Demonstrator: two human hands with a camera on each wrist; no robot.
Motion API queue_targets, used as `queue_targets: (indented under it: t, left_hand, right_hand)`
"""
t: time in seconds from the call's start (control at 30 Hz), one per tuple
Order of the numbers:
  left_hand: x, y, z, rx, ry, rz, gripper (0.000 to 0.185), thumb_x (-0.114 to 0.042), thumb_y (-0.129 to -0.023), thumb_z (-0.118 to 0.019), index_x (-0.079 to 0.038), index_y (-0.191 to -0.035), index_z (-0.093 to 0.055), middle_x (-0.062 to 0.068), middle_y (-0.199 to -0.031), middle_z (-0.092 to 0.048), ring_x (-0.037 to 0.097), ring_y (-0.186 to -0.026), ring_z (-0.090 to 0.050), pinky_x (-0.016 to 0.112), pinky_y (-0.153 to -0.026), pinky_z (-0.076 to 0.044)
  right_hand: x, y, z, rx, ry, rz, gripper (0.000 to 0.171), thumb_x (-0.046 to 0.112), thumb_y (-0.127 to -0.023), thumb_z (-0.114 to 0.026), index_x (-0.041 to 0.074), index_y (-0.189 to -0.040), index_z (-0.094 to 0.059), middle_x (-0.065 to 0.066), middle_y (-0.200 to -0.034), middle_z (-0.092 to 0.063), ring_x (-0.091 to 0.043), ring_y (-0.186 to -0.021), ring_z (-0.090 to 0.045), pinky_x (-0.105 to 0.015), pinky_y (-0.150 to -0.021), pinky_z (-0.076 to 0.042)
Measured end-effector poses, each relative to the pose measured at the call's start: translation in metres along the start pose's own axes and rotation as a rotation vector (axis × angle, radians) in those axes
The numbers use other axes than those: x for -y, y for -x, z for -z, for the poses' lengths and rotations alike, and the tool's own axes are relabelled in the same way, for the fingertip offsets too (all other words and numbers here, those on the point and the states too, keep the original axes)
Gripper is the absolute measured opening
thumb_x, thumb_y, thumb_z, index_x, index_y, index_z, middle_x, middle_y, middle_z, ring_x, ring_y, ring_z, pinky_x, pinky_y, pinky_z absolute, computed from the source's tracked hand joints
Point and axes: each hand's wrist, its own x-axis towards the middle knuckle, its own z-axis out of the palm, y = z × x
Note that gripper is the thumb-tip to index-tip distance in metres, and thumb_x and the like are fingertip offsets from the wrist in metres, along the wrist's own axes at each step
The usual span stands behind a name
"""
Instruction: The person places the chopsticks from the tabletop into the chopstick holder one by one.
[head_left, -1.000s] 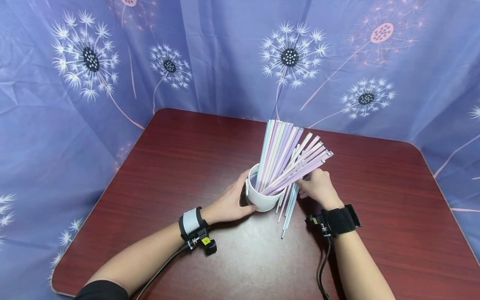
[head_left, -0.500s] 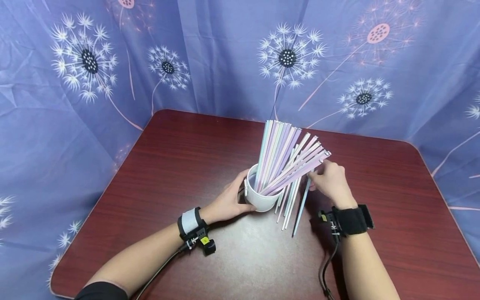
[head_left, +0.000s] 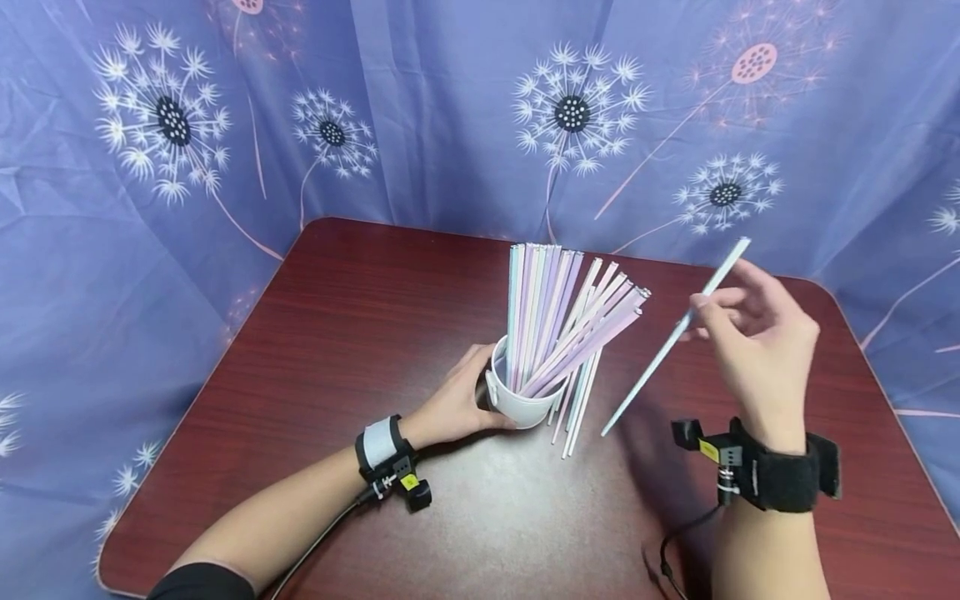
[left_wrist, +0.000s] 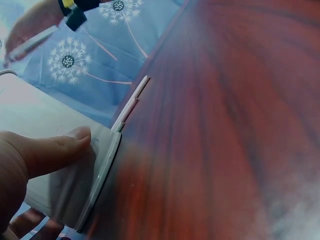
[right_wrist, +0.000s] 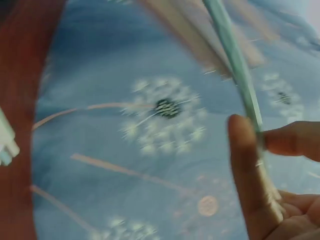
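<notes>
Presently, the right hand pinches a pale blue stick above the surface, while the left hand grips the white cup to its left, which might tip under its unevenly splayed bundle should that grip slacken.

Screened-off recording spot; whether in a home, lab or office cannot be told. Blue dandelion-print cloth hangs beyond and to both sides of where the left hand and right hand grip. Below lies a reddish wood-grain table; just behind each grip, a wrist-strapped camera.
</notes>
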Motion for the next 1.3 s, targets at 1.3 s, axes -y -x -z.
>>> queue_targets:
  t: [1.3]
  left_hand:
    - [-0.005, 0.004, -0.003, 0.013, 0.067, 0.071, 0.103, -0.032, -0.064, -0.092, -0.026, -0.145, -0.03, -0.002, -0.138, -0.049, 0.013, -0.127, -0.047, 0.038, -0.107, -0.038]
  right_hand:
    - [0.015, 0.035, -0.046, 0.347, 0.3, -0.032, 0.011, 0.017, -0.088, -0.072, 0.009, -0.09, -0.066, -0.008, -0.078, -0.073, -0.016, -0.065, -0.071, -0.029, -0.063, -0.058]
